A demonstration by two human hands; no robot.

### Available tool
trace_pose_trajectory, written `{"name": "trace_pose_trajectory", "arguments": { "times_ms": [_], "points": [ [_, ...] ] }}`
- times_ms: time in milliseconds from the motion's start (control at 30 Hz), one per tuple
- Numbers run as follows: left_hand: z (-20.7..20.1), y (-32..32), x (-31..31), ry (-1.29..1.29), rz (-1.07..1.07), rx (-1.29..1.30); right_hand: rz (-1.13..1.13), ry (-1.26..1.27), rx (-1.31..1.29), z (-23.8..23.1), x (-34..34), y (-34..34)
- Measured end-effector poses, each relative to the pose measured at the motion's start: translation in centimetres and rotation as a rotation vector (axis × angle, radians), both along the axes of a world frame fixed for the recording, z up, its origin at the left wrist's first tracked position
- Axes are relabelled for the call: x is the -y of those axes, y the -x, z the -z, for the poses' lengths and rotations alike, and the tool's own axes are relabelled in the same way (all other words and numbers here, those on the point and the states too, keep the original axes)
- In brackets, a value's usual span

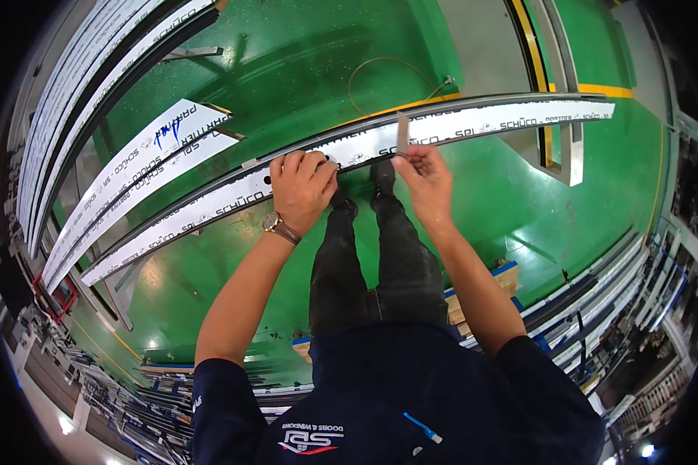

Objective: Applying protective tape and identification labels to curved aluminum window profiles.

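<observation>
Long white-wrapped bar (pixel 473 124) spans left to right. Left hand (pixel 301 186) atop bar, cannot tell grip; right hand (pixel 426 172) pinches flat strip (pixel 402 132) over bar. Step: apparently handling strip; next move likely needs steady bar.

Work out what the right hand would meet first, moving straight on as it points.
Probably the long white bar, just ahead of the right hand, though one view leaves depth unclear. Its held strip overlaps that bar.

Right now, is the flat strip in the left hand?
No, the right hand holds the flat strip; the left hand rests on the long profile.
</observation>
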State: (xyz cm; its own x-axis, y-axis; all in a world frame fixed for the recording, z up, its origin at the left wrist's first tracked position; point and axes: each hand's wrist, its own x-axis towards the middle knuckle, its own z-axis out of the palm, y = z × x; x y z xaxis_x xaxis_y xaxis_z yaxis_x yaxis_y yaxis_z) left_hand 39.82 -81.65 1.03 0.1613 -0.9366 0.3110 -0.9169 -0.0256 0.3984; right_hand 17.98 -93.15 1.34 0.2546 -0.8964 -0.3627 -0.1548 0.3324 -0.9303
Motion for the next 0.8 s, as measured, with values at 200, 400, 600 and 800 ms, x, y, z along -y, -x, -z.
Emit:
{"name": "trace_pose_trajectory", "arguments": {
  "times_ms": [200,400,600,800],
  "points": [
    [-0.4,-0.4,0.6,-0.054,0.063,-0.006,-0.157,0.008,-0.094,0.5,0.3,-3.5],
    [0.1,-0.7,1.5,-0.107,0.090,0.007,-0.294,0.183,-0.288,0.1,1.0,-5.0],
    [0.4,-0.4,1.5,-0.105,0.034,0.017,-0.371,0.177,-0.395,-0.4,1.8,-5.3],
    [-1.5,0.7,0.7,-0.109,-0.063,-0.071,-0.328,0.123,-0.358,-0.6,1.7,-5.0]
  ]
}}
